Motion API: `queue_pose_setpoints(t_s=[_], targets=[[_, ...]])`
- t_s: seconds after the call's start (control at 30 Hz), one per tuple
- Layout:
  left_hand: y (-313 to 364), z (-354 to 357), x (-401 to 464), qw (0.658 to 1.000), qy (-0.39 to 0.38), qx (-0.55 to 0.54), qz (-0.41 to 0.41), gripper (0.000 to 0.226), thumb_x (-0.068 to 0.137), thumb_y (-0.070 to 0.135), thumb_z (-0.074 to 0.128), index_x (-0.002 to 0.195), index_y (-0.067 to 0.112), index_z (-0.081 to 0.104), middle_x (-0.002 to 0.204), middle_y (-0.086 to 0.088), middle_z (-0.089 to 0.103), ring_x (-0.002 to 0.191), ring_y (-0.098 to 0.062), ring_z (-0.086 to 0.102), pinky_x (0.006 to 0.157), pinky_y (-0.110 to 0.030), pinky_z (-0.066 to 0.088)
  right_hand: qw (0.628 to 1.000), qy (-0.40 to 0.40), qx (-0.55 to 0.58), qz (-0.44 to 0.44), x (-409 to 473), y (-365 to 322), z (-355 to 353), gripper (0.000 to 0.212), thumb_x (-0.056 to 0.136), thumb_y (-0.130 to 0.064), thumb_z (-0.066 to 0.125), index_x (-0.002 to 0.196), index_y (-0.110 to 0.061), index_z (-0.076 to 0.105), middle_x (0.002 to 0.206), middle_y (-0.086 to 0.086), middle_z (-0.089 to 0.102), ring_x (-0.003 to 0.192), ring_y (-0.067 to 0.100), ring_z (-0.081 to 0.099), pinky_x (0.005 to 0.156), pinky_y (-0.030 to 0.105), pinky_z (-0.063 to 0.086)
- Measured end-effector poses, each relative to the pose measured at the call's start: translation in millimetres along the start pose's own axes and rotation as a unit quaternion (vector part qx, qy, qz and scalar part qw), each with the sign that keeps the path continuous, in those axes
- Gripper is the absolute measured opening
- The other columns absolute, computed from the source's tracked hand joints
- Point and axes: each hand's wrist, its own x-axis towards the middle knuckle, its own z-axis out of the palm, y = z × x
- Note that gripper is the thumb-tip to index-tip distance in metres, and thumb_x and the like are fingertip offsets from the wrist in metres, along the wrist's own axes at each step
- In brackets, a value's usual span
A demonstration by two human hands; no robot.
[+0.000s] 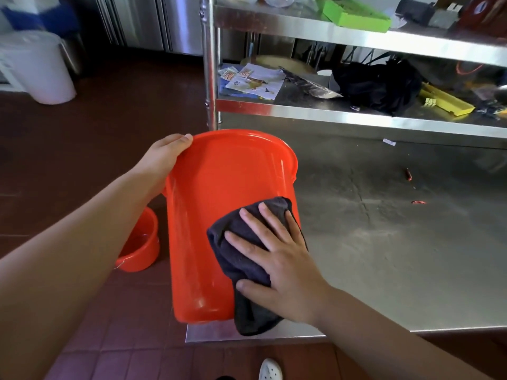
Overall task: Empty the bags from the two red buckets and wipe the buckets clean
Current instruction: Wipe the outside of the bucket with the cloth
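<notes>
A red bucket [216, 215] lies tilted on its side at the left corner of the steel table [384, 242], its outer wall facing me. My left hand [164, 157] grips its rim at the upper left. My right hand [277, 256] lies flat, fingers spread, on a dark cloth [241, 242] pressed against the bucket's lower right wall; the cloth's tail hangs past the bucket's base. A second red bucket [142, 242] stands on the floor to the left, partly hidden behind my left forearm. No bags are visible in either bucket.
Steel shelves rise at the table's back, holding papers [258, 80], a black bag [378, 86], a yellow tool [447, 101] and a green box [356, 15]. Small red scraps [418, 202] lie on the tabletop. A white bin [38, 67] stands on the brown tiled floor at far left.
</notes>
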Motion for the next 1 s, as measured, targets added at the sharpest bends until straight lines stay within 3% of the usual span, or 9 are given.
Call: queue_pose_setpoints(t_s=[0.1,0.43,0.7,0.77,0.83,0.9,1.0], targets=[[-4.3,-3.1,-0.3,1.000,0.007,0.000,-0.019,0.031,0.093,0.047,0.051,0.077,0.022,0.061,0.043,0.011,0.053,0.033,-0.006,0.049,0.034,-0.016,0.036,1.000,0.000,-0.004,0.002,20.5,10.3,-4.6,0.066,0.082,-0.058,0.048,0.144,-0.043,0.031,0.159,-0.013,0.009,0.147,0.016,-0.005,0.115,0.058,0.008],[-8.3,22.1,3.9,0.999,-0.004,-0.039,-0.017,0.027,0.093,0.041,0.055,0.079,0.019,0.064,0.050,0.010,0.061,0.039,-0.003,0.054,0.036,-0.012,0.037,0.991,0.003,0.017,0.132,122.3,70.0,-32.8,0.058,0.090,-0.053,0.046,0.144,-0.047,0.025,0.159,-0.014,0.007,0.146,0.012,-0.004,0.117,0.050,0.003],[-28.0,7.8,1.8,1.000,0.004,-0.008,-0.003,0.032,0.091,0.048,0.052,0.068,0.033,0.068,0.056,0.013,0.062,0.047,-0.001,0.057,0.043,-0.015,0.042,0.998,0.006,-0.019,0.063,76.8,44.5,-25.3,0.059,0.086,-0.054,0.042,0.143,-0.046,0.030,0.159,-0.013,0.009,0.147,0.015,-0.005,0.116,0.054,0.003],[-31.4,-0.1,1.8,1.000,0.003,0.009,0.000,0.028,0.094,0.044,0.049,0.076,0.033,0.068,0.065,0.014,0.065,0.053,0.001,0.059,0.050,-0.019,0.046,0.999,-0.001,-0.009,0.048,52.3,31.6,-23.8,0.059,0.084,-0.053,0.044,0.142,-0.044,0.034,0.159,-0.012,0.012,0.147,0.016,-0.003,0.116,0.055,0.005],[-29.0,-7.6,5.2,1.000,0.010,0.025,0.014,0.017,0.096,0.032,0.050,0.091,0.032,0.066,0.089,0.006,0.067,0.065,0.002,0.061,0.060,-0.018,0.048,0.999,-0.009,-0.014,0.030,26.7,19.2,-19.1,0.060,0.083,-0.053,0.047,0.141,-0.043,0.037,0.158,-0.010,0.014,0.147,0.018,-0.001,0.115,0.056,0.007],[-19.9,-9.4,11.9,0.997,0.036,0.068,0.028,0.021,0.093,0.017,0.053,0.105,0.030,0.065,0.108,-0.003,0.063,0.080,-0.004,0.059,0.067,-0.016,0.046,1.000,-0.012,-0.027,0.007,2.9,7.3,-11.9,0.061,0.082,-0.054,0.049,0.141,-0.042,0.038,0.158,-0.008,0.016,0.148,0.019,0.000,0.114,0.058,0.010],[4.5,12.3,22.2,0.986,0.046,0.159,0.033,0.019,0.090,0.022,0.053,0.103,0.028,0.066,0.106,-0.003,0.066,0.088,-0.012,0.059,0.071,-0.021,0.043,0.999,0.005,-0.051,0.010,-11.8,-8.4,-2.6,0.061,0.082,-0.054,0.049,0.141,-0.041,0.039,0.158,-0.007,0.020,0.148,0.021,0.004,0.114,0.059,0.011]])
